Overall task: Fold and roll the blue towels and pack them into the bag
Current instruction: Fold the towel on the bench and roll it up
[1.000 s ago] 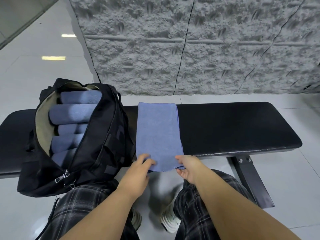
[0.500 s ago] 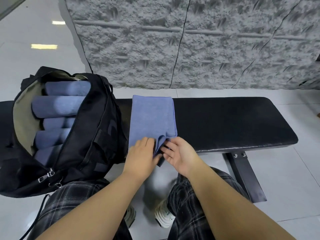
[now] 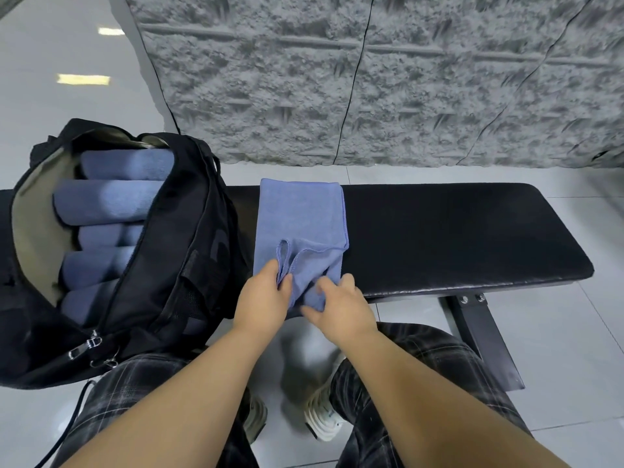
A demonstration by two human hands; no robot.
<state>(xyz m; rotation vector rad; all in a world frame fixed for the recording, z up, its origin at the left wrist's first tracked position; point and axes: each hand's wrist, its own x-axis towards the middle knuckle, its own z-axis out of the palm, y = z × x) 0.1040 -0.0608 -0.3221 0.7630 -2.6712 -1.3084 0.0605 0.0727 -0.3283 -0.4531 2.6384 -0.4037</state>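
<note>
We are sitting at the black bench (image 3: pixel 456 238), and the folded blue towel (image 3: pixel 300 217) is lying across it, just beside the black bag (image 3: pixel 175 265). Our left hand (image 3: pixel 261 302) is pinching the near end of the towel, and our right hand (image 3: pixel 341 305) is curling its fingers round the same end, which is turning up off the bench. The bag is standing open with five rolled blue towels (image 3: pixel 108 204) stacked inside it.
</note>
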